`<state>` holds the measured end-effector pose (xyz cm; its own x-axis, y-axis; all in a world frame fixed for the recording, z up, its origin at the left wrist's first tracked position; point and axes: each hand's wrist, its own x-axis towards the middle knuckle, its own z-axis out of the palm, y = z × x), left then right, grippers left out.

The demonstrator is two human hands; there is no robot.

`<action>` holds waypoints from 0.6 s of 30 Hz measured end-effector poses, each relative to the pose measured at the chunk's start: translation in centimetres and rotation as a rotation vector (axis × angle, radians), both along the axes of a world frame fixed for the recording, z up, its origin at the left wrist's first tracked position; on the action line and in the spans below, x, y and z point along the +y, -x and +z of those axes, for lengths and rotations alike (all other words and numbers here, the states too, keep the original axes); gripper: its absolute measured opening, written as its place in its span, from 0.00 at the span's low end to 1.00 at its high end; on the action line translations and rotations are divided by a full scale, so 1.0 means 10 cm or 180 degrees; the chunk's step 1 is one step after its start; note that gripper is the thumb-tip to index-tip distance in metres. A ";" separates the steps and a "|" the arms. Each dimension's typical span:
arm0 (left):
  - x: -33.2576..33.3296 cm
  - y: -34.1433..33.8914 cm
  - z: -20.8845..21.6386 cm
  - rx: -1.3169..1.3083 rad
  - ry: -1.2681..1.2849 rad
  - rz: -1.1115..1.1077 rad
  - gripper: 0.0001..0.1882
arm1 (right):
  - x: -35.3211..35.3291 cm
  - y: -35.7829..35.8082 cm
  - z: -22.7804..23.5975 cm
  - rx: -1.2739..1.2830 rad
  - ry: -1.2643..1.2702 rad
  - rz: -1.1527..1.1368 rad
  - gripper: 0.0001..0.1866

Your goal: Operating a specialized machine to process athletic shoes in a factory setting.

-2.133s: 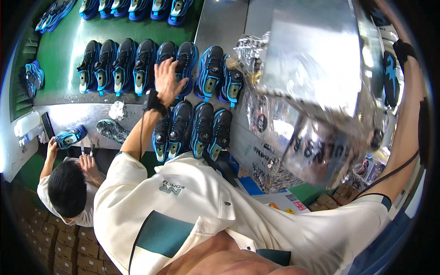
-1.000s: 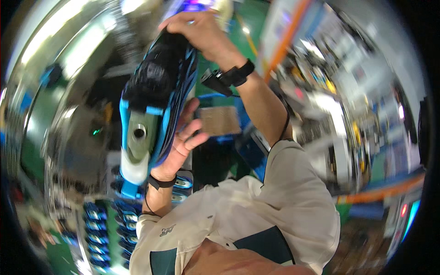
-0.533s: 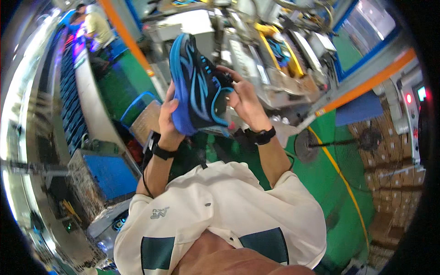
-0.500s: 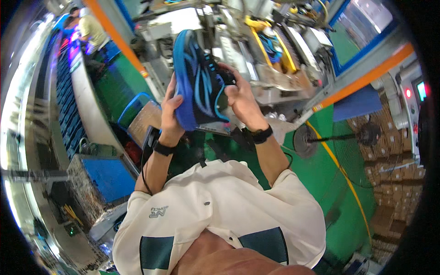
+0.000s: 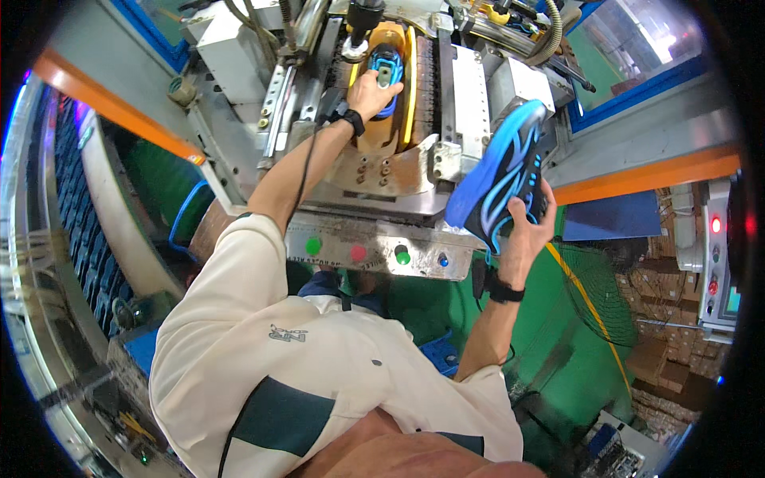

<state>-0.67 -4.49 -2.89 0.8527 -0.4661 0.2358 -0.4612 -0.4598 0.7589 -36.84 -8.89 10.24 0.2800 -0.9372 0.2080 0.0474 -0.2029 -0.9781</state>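
Note:
My right hand (image 5: 526, 227) grips a black and blue sports shoe (image 5: 502, 179) by its heel end, sole turned to the left, held up at the right side of a metal press machine (image 5: 398, 151). My left hand (image 5: 370, 92) reaches far forward into the machine. Its fingers close around a second blue shoe (image 5: 388, 68), which sits on an orange and yellow mount under a dark press head. Both wrists wear black bands.
A steel control panel (image 5: 366, 248) with green, red and blue buttons runs along the machine's front. A rack of shoes (image 5: 76, 231) curves down the left. Cardboard boxes (image 5: 661, 319), a netted fan (image 5: 598, 295) and a control box with red lamps (image 5: 717, 239) stand to the right on the green floor.
Both hands held one shoe up before my face. Now my left hand has let go and reached to the shoe in the machine, while my right hand keeps the first shoe, lower and to the right.

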 end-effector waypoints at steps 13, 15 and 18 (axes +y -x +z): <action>1.86 0.14 0.64 0.3625 0.2416 -0.0247 0.15 | -1.28 -2.60 0.41 0.2869 0.1718 0.0971 0.37; 2.54 0.45 0.89 0.3003 0.1958 -0.0075 0.22 | -1.25 -3.38 0.17 0.3574 0.1233 0.1765 0.39; 3.43 0.83 1.17 0.2554 0.1566 0.0479 0.24 | -0.88 -4.05 -0.49 0.3814 0.1639 0.1258 0.40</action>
<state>-8.94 29.84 8.83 0.8885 -0.3426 -0.3054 0.3192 -0.0166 0.9475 3.67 -17.71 5.33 0.7634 -0.6438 -0.0516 -0.6301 -0.7249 -0.2783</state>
